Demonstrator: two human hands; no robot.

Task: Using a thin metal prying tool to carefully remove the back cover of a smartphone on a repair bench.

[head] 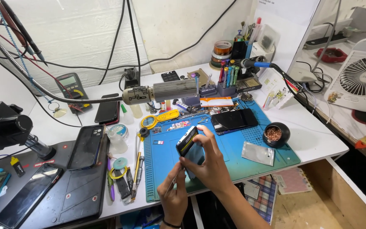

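My right hand (208, 167) holds a dark smartphone (186, 141) tilted on edge above the blue work mat (234, 148), with its thumb and fingers wrapped around the phone's lower half. Just below it, my left hand (173, 198) pinches a thin metal tool (175, 180) whose tip points up at the phone's bottom edge. Whether the tip touches the phone is hidden by the fingers.
On the mat lie a second black phone (234, 120), a silvery plate (258, 153) and a black bowl of copper wool (275, 134). Left of it are hand tools (137, 169), two phones (86, 146) and a microscope (5, 125). A gooseneck lamp (166, 90) hangs over the desk, and a fan (363, 76) stands right.
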